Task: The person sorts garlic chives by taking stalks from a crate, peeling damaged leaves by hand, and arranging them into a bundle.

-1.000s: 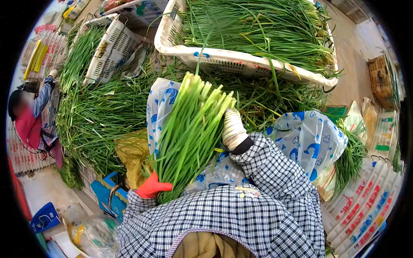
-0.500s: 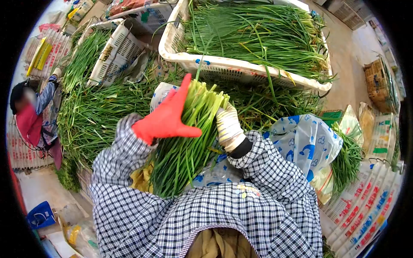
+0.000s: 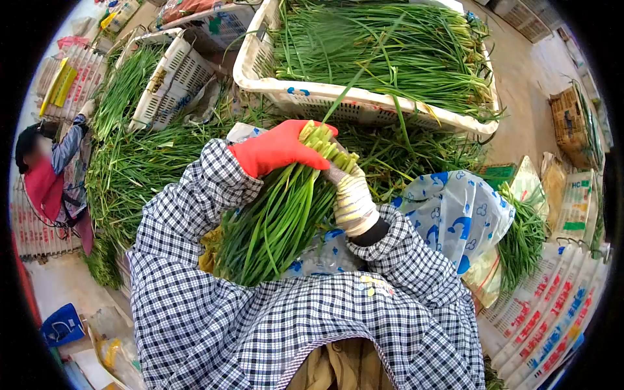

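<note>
A thick bunch of garlic chives is held in front of my chest, its pale cut ends pointing away from me and its green leaves hanging toward my apron. My left hand, in a red glove, is closed around the bunch just below the pale ends, with the thumb across the front. My right hand, in a striped white glove, grips the bunch from the right side near those same ends; its fingers are partly hidden behind the stalks. Under the leaves lies a clear plastic bag with blue prints.
Ahead stands a white crate full of chives. Loose chives are heaped at the left near another tilted crate. A printed plastic bag is at my right. At far left sits another person.
My left hand has gone from spread fingers against the bunch to wrapping around its stem end. The bunch has tipped slightly, and my right hand has moved slightly down and right.
</note>
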`<state>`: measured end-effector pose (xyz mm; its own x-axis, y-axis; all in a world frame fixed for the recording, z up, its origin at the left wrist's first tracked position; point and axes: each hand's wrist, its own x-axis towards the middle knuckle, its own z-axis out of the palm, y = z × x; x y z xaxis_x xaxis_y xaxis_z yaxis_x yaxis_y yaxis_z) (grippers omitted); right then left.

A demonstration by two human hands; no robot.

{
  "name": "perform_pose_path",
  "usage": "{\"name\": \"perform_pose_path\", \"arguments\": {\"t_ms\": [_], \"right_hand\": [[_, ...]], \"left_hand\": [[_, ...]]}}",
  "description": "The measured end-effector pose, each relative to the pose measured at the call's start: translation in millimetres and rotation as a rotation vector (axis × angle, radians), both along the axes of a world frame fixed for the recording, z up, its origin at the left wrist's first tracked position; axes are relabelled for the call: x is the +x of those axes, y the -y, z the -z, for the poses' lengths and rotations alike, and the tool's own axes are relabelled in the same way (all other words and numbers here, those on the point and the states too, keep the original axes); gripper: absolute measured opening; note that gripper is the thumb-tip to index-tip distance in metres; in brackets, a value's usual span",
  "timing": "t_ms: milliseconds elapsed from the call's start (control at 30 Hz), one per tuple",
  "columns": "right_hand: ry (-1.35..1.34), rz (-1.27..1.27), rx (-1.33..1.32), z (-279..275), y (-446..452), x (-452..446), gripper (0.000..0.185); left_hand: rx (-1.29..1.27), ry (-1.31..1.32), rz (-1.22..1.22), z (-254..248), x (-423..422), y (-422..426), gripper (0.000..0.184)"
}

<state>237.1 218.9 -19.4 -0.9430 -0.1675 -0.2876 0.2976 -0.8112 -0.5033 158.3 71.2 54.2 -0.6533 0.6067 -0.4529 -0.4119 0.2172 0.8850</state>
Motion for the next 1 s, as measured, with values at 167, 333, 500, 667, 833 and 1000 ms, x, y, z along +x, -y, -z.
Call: {"name": "perform_pose_path", "arguments": {"t_ms": [167, 333, 500, 667, 833, 1000], "right_hand": [[0.084, 0.197, 0.198, -6.3, -17.1, 7.1, 0.032], [0.133, 0.135, 0.057, -18.0, -60.3, -1.8, 0.021], [-0.008, 0.651, 0.436, -40.6, -202.2, -45.7, 0.018], [-0.280, 0.494, 0.705, -105.8, -247.3, -27.9, 0.020], [-0.303, 0.418, 1.196, -114.0, -254.0, -46.1, 0.020], [-0.611, 0.574, 1.131, -179.4, -270.5, -41.0, 0.020]], "left_hand": [[-0.077, -0.088, -0.028, 4.9, -12.0, 3.6, 0.047], [-0.104, -0.196, -0.054, -8.2, -14.6, 15.2, 0.044], [0.060, -0.140, -0.241, -37.1, -7.1, 56.1, 0.067], [0.253, -0.180, -0.477, -20.6, 0.3, 101.6, 0.083], [0.195, -0.165, -0.405, -23.9, 0.3, 68.6, 0.081], [0.132, -0.152, -0.315, -23.7, -5.6, 50.9, 0.079]]}}
